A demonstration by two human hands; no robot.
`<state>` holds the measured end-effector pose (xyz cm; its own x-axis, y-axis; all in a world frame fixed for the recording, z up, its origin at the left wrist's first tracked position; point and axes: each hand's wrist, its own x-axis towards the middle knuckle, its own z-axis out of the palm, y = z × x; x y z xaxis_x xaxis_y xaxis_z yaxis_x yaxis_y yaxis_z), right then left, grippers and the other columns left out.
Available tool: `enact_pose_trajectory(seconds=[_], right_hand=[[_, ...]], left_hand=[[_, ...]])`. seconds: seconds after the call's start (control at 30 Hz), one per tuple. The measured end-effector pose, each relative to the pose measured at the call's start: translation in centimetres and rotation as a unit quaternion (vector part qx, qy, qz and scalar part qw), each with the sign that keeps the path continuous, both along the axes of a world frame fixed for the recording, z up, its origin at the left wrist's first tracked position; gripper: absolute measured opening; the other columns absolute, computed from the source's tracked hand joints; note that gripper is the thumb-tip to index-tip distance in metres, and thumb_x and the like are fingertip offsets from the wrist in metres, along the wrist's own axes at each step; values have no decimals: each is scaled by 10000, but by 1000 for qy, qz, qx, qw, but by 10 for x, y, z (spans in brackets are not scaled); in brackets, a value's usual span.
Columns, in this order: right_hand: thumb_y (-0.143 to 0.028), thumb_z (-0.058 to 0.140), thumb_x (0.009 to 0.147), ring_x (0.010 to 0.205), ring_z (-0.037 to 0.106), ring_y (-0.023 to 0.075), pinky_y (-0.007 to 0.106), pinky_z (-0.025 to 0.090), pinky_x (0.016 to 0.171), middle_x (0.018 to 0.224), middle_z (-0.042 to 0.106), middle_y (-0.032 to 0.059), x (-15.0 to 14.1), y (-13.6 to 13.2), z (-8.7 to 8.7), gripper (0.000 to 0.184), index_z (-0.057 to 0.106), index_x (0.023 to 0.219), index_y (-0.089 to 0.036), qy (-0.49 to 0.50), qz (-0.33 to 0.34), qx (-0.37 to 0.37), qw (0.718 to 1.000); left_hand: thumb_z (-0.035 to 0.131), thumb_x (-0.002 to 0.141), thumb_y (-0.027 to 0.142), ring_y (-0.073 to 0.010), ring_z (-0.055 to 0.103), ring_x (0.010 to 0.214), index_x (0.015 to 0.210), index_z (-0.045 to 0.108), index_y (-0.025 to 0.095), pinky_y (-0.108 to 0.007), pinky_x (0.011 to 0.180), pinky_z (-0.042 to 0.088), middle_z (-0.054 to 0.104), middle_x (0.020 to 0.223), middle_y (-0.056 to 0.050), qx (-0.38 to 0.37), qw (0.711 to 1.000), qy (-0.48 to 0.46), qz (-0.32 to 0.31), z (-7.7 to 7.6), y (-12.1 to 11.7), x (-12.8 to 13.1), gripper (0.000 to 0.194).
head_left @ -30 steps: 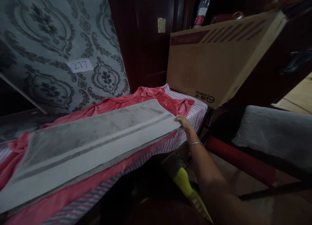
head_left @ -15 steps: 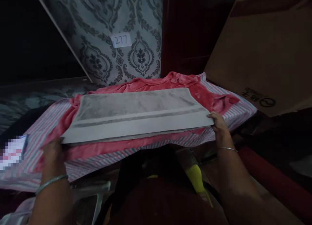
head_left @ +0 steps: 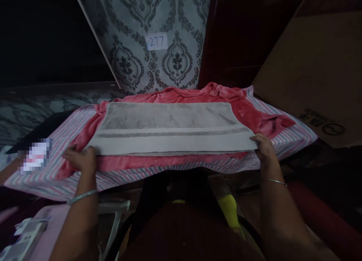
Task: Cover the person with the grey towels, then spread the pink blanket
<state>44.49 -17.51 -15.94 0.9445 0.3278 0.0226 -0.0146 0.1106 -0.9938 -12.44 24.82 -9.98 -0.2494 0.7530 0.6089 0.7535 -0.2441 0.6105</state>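
A folded grey towel (head_left: pixel 166 117) with a pale band along its near edge lies across a crumpled pink-red plush cloth (head_left: pixel 124 163). My left hand (head_left: pixel 83 159) is at the towel's near left corner. Its thumb rests by the corner while the fingers reach apart to the left over the plush cloth. At the near right corner, my right hand (head_left: pixel 264 144) pinches the towel, thumb on top and fingers beneath.
Under the plush cloth is a striped cloth (head_left: pixel 118 183) covering the surface. A cardboard box (head_left: pixel 311 76) stands at the right, a dark screen (head_left: pixel 51 38) at the left. On the patterned wall hangs a paper label (head_left: pixel 157 41). A yellow-handled brush-like tool (head_left: pixel 228 210) is below.
My left hand has shifted, with its fingers now spread away from the towel's corner. The towel's near edge lies more level in view. My right hand keeps its corner as the view turns left.
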Motion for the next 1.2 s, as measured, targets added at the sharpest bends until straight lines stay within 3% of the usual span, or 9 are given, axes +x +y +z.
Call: enact_pose_trajectory(seconds=[0.07,0.13,0.2,0.27,0.37,0.6,0.9,1.1,1.2], right_hand=[[-373,777,436,499,377,106,263,293,466,516,394,-69,0,0,0,394,424,549,-241,0,0,1,1000],[-376,773,435,497,377,108,266,295,465,505,394,-71,0,0,1,379,436,545,-241,0,1,-1,1000],[-389,769,436,501,389,113,271,305,467,507,406,-69,0,1,2,375,444,552,-242,0,3,-4,1000],[-397,767,430,510,407,117,275,317,472,522,431,-63,0,2,2,382,446,566,-244,-1,3,-6,1000],[-402,768,420,523,425,122,276,330,480,540,451,-58,-1,3,3,393,448,586,-244,-2,1,-5,1000],[-421,785,443,520,430,123,278,344,477,542,444,-55,1,1,0,412,444,588,-243,-1,8,-6,1000],[-370,779,420,515,443,129,280,364,460,532,468,-53,0,2,2,377,451,557,-244,-3,15,1,1000],[-371,757,426,509,429,123,273,353,465,536,449,-54,-2,0,5,361,451,565,-238,-3,11,-13,1000],[-407,719,516,536,452,140,294,374,500,561,448,-35,-6,1,8,331,439,592,-246,-50,18,-51,997]], left_hand=[[711,654,349,-450,424,1319,1187,561,121,-724,1093,305,499,1407,-207,52,998,28,14,-9,-32,23,599],[688,727,355,-426,425,1336,1166,585,110,-678,1132,292,515,1376,-230,119,982,94,-111,-19,-73,57,513],[613,850,328,-347,501,1286,1147,605,155,-585,1126,367,588,1296,-190,138,935,152,-288,-27,-111,95,344],[557,920,284,-298,531,1280,1190,615,190,-510,1105,422,621,1301,-158,138,864,206,-439,-32,-138,130,292],[545,940,246,-288,571,1234,1232,626,188,-478,1055,470,657,1274,-146,110,802,251,-530,-35,-151,163,309],[528,950,218,-266,623,1112,1186,662,200,-448,947,527,696,1166,-121,54,793,255,-550,-31,-137,170,273],[465,971,172,-241,619,979,979,705,208,-395,812,486,718,994,-93,105,819,237,-512,-39,-137,171,243],[485,958,149,-243,601,975,984,715,217,-384,775,449,714,997,-93,130,820,248,-500,-47,-143,165,241],[501,966,184,-248,594,983,1008,712,212,-391,779,451,701,1029,-105,123,824,250,-494,-49,-148,163,217]])
